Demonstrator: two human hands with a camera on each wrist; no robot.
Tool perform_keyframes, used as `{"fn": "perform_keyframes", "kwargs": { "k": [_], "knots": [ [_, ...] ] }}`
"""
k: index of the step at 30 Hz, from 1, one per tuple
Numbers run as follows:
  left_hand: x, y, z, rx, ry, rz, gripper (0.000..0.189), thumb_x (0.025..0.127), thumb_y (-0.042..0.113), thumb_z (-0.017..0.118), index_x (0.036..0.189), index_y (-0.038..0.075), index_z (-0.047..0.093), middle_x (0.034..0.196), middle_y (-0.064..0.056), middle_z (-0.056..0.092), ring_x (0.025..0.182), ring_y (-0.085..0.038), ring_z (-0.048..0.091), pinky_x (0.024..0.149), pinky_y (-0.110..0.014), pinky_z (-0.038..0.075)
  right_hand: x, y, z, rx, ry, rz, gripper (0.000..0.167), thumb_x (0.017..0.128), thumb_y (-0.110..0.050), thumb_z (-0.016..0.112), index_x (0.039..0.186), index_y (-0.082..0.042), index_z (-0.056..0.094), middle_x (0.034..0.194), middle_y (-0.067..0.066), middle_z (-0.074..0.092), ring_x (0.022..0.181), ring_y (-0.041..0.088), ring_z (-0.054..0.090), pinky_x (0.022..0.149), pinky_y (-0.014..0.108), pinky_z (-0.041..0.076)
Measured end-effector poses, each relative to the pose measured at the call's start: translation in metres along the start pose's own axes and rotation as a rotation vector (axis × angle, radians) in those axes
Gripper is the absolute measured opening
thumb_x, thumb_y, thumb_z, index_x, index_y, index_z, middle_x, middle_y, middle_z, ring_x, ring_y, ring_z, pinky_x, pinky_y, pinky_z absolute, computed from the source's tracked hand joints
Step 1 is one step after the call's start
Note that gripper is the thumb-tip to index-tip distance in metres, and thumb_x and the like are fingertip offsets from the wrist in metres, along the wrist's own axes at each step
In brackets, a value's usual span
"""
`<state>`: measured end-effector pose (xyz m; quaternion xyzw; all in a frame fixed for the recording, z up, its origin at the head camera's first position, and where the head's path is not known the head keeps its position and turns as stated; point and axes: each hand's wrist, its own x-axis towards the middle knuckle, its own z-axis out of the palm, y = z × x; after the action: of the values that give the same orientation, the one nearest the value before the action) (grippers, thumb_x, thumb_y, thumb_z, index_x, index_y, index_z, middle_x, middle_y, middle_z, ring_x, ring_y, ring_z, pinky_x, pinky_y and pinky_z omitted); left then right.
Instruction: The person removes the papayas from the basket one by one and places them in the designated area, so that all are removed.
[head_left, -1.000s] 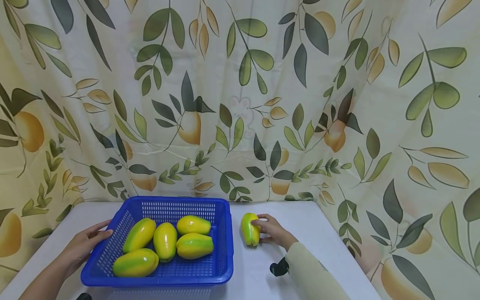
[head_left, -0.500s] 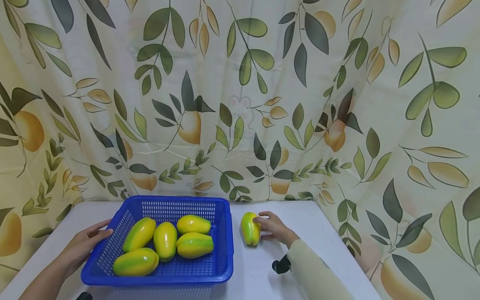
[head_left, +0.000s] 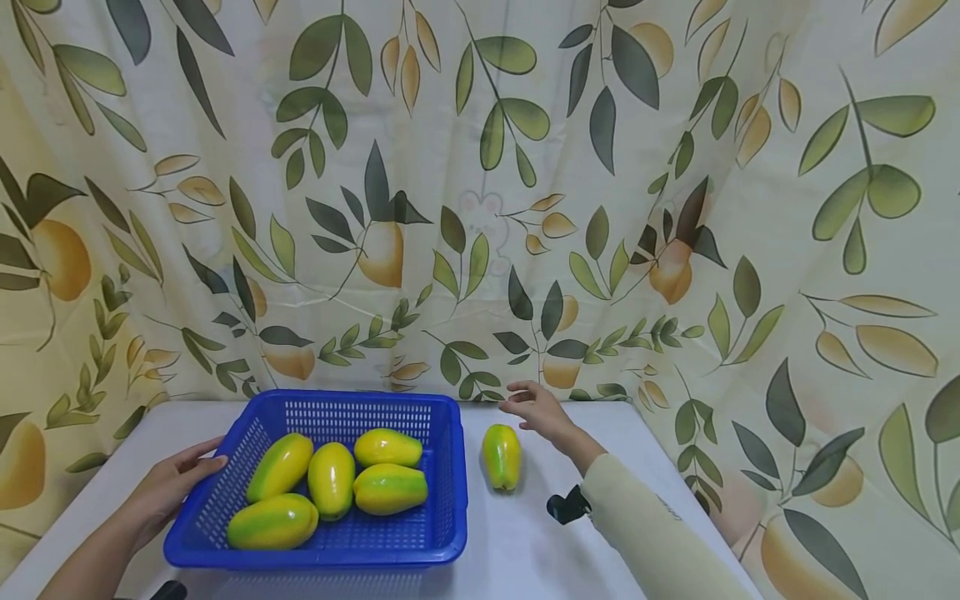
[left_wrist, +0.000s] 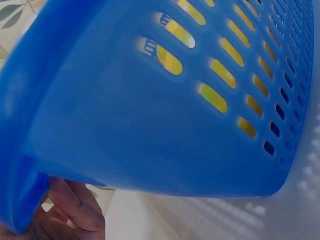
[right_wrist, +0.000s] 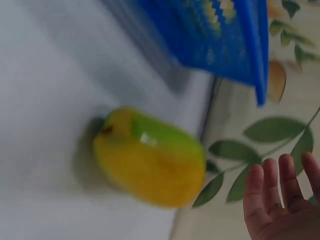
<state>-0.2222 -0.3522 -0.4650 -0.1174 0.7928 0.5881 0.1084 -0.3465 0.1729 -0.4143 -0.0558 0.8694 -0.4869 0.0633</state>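
A blue plastic basket [head_left: 315, 560] stands on the white table with several glossy yellow-green papayas [head_left: 331, 481] inside. My left hand [head_left: 167, 485] grips its left rim, thumb on top; in the left wrist view the fingers [left_wrist: 75, 207] curl beneath that rim. One more papaya [head_left: 501, 457] lies on the table to the right of the basket, and it also shows large in the right wrist view, blurred. Above and behind this papaya my right hand [head_left: 542, 412] hovers, holding nothing. Its fingers [right_wrist: 270, 182] are extended and spread in the right wrist view, apart from the fruit.
The white table [head_left: 592, 533] ends at the back against a curtain [head_left: 480, 333] printed with leaves and fruit. A black wrist-worn device [head_left: 567, 505] sits by the right sleeve [head_left: 652, 517]. Another dark device [head_left: 169, 591] shows at the lower left edge.
My right hand has let go of the papaya beside the basket and risen up and away toward the curtain. That papaya stays where it was. The left hand and basket hold still.
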Motion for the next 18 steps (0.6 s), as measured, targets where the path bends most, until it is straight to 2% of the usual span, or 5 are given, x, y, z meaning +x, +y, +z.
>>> {"fn": "perform_keyframes", "kwargs": {
  "k": [5, 9, 12, 18],
  "knots": [
    [0.000, 0.000, 0.000, -0.014, 0.001, 0.003, 0.084, 0.098, 0.045, 0.058, 0.156, 0.002, 0.014, 0.104, 0.001, 0.064, 0.088, -0.015, 0.064, 0.076, -0.033, 0.057, -0.014, -0.032, 0.024, -0.038, -0.111, -0.147, 0.050, 0.089, -0.026, 0.072, 0.133, -0.007, 0.055, 0.125, 0.015, 0.061, 0.113, 0.028, 0.060, 0.089, 0.043, 0.055],
    [0.001, -0.001, 0.001, -0.016, 0.006, 0.005, 0.085, 0.098, 0.045, 0.058, 0.156, 0.002, 0.014, 0.104, 0.001, 0.065, 0.088, -0.015, 0.065, 0.077, -0.032, 0.057, -0.024, -0.050, 0.045, -0.080, -0.178, -0.255, 0.051, 0.088, -0.024, 0.073, 0.132, -0.007, 0.055, 0.126, 0.016, 0.061, 0.112, 0.030, 0.060, 0.090, 0.044, 0.054],
    [0.001, -0.001, 0.000, -0.015, 0.006, -0.001, 0.085, 0.097, 0.046, 0.058, 0.156, 0.002, 0.014, 0.105, 0.000, 0.065, 0.089, -0.015, 0.065, 0.078, -0.033, 0.058, -0.031, -0.059, 0.062, -0.113, -0.221, -0.306, 0.053, 0.087, -0.026, 0.074, 0.133, -0.008, 0.055, 0.125, 0.015, 0.061, 0.110, 0.028, 0.060, 0.091, 0.043, 0.052],
    [0.002, -0.001, 0.000, -0.019, 0.010, -0.003, 0.086, 0.097, 0.046, 0.059, 0.156, 0.002, 0.015, 0.105, 0.000, 0.064, 0.088, -0.015, 0.064, 0.077, -0.032, 0.058, -0.043, -0.068, 0.090, -0.136, -0.315, -0.348, 0.056, 0.085, -0.030, 0.075, 0.133, -0.009, 0.056, 0.124, 0.012, 0.061, 0.110, 0.027, 0.060, 0.089, 0.036, 0.053]
  ]
}}
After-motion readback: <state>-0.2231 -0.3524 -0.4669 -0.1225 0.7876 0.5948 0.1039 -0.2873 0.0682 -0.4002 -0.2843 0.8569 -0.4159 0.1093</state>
